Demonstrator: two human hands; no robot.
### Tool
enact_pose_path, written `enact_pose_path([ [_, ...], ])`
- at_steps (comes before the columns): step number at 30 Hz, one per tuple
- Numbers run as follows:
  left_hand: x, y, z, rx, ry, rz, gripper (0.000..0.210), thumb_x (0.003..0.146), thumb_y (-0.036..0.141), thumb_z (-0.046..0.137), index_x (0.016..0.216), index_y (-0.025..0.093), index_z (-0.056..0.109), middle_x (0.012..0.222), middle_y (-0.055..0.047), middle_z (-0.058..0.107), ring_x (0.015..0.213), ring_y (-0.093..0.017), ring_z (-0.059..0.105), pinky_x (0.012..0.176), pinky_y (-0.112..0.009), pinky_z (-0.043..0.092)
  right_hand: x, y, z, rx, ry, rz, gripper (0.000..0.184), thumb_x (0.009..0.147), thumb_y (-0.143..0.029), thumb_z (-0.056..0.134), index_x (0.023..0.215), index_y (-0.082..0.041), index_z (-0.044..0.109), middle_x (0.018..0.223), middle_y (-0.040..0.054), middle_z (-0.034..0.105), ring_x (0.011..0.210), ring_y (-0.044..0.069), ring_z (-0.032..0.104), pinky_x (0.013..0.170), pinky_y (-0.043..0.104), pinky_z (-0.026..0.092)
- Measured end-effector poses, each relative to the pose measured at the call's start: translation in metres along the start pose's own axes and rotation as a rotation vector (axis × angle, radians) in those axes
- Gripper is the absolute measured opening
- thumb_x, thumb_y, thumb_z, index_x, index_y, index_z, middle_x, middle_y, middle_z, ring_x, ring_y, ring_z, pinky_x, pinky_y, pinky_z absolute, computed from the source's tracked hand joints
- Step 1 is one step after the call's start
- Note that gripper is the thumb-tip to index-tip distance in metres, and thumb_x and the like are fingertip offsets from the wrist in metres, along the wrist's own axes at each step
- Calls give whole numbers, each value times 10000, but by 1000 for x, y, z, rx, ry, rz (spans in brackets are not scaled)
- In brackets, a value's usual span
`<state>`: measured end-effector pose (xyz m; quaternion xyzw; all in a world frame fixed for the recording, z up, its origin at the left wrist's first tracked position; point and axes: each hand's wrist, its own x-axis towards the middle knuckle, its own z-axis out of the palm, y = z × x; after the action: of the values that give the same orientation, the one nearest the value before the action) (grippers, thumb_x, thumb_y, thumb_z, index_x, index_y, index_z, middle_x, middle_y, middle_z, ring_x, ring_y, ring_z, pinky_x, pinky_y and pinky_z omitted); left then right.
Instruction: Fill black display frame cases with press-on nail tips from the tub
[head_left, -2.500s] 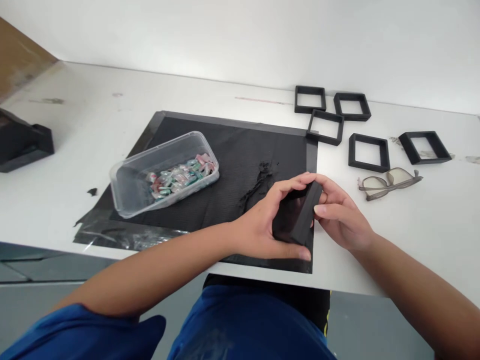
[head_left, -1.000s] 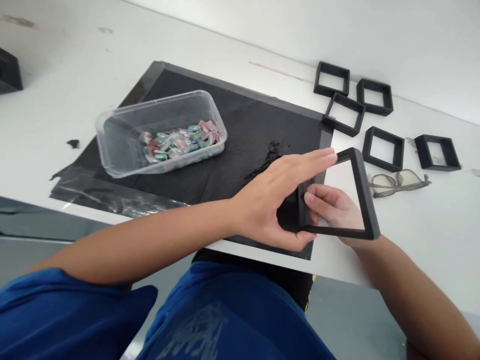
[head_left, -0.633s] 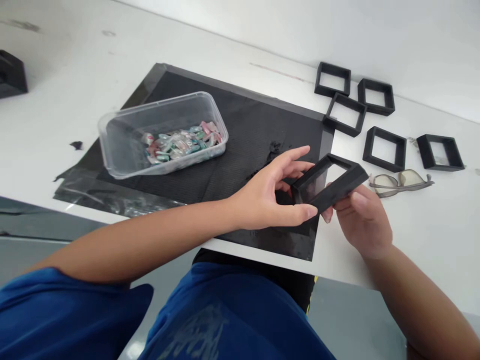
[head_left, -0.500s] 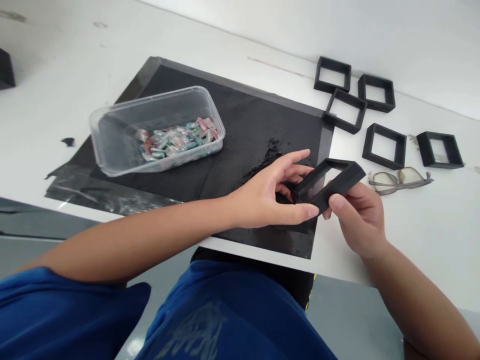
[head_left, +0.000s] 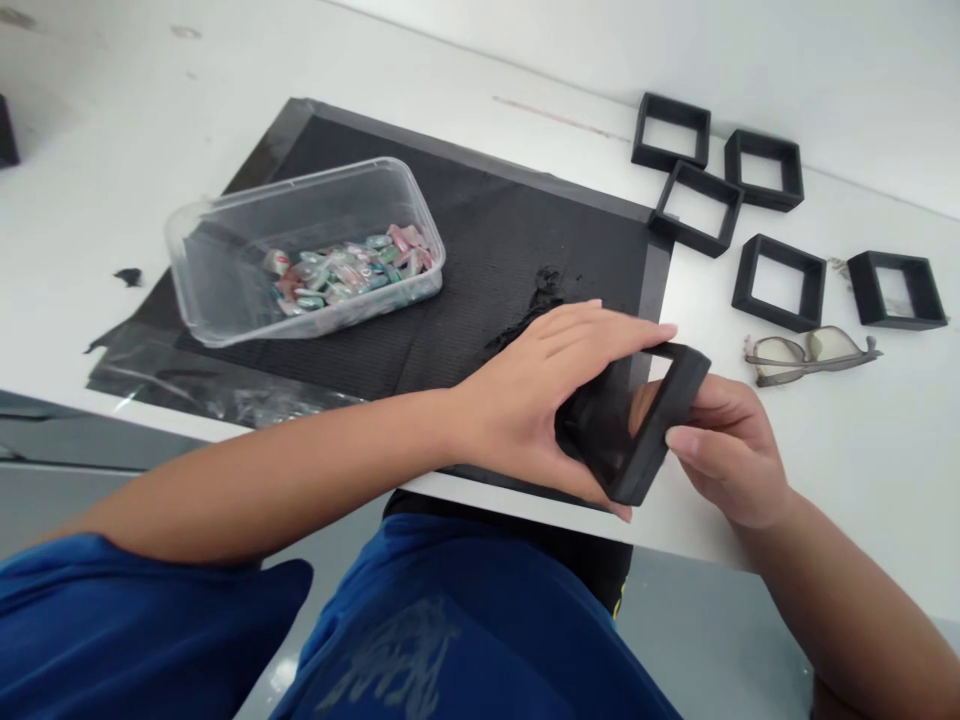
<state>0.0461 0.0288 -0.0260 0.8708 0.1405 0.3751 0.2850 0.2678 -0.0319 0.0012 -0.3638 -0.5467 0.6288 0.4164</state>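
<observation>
A black square frame with a clear, see-through middle is held tilted above the front right edge of the black mat. My left hand spans it from the left, thumb along the lower edge and fingers along the upper edge. On the right side, my right hand pinches the frame's rim between thumb and fingers. Part of the right fingers shows through the clear middle; the frame's left side is hidden by my left hand.
A clear plastic container with several small wrapped pieces stands on the mat. Several black square frames lie at the right on the white table. Folded glasses rest near them. Black scraps lie on the mat.
My left hand has moved from the frame's near corner to a wide grip around it. The frame has turned and dropped slightly toward me. The view has shifted a little.
</observation>
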Motion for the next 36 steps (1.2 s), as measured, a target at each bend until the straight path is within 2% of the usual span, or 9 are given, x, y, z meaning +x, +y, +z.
enact_pose_path([
  [5, 0, 9, -1, -1, -23, -115, 1049, 652, 719, 932, 1503, 232, 559, 1450, -149, 713, 1247, -339, 731, 1185, -508, 536, 2, -1, 4, 20, -50, 71, 278, 916, -458, 819, 774, -237, 726, 683, 3, 708, 584, 157, 623, 552, 314, 521],
  [10, -2, 15, -2, 74, 19, -65, 930, 696, 657, 922, 1454, 224, 601, 1352, -131, 770, 1203, -320, 752, 1112, -458, 555, 2, -5, 4, 81, -215, 101, 75, 911, -260, 794, 848, -236, 759, 704, -14, 729, 580, 145, 665, 528, 274, 530],
  [17, -1, 23, 0, 269, 58, -53, 917, 744, 700, 879, 1445, 181, 596, 1343, -121, 778, 1175, -271, 767, 1035, -334, 529, 3, -7, -3, -45, -145, -13, 152, 922, -287, 781, 788, -231, 735, 635, -24, 664, 542, 137, 609, 524, 280, 516],
  [21, 2, 23, -5, 274, 25, -53, 921, 735, 720, 851, 1445, 199, 583, 1343, -99, 782, 1170, -265, 765, 1081, -349, 474, 7, -8, -3, -79, -148, -70, 173, 940, -330, 773, 801, -230, 745, 660, -11, 695, 565, 142, 612, 560, 300, 532],
  [25, 5, 21, -9, 267, -27, -53, 920, 722, 716, 832, 1455, 229, 563, 1352, -84, 777, 1196, -283, 749, 1148, -396, 427, 9, -12, 0, -125, -149, -83, 273, 956, -450, 758, 792, -232, 757, 637, 0, 677, 559, 151, 595, 559, 318, 526],
  [29, 7, 20, -10, 215, -12, -3, 903, 743, 738, 797, 1465, 252, 555, 1362, -76, 772, 1196, -287, 746, 1153, -431, 456, 7, -14, 4, -82, -158, -100, 285, 957, -474, 753, 773, -256, 752, 643, 7, 699, 568, 172, 633, 601, 352, 574],
  [33, 6, 14, -9, 34, 22, 69, 1003, 682, 726, 884, 1497, 240, 559, 1379, -103, 766, 1195, -291, 757, 1110, -418, 519, 6, -8, 2, -1, -173, -78, 256, 962, -466, 757, 815, -259, 787, 688, 19, 741, 601, 176, 671, 596, 337, 563],
  [36, 3, 10, -7, -18, 55, 21, 1067, 611, 758, 926, 1482, 243, 589, 1390, -123, 757, 1172, -304, 764, 1082, -427, 552, 5, -3, 1, 35, -86, -17, 269, 926, -496, 799, 816, -251, 799, 694, 30, 740, 614, 185, 666, 574, 335, 538],
])
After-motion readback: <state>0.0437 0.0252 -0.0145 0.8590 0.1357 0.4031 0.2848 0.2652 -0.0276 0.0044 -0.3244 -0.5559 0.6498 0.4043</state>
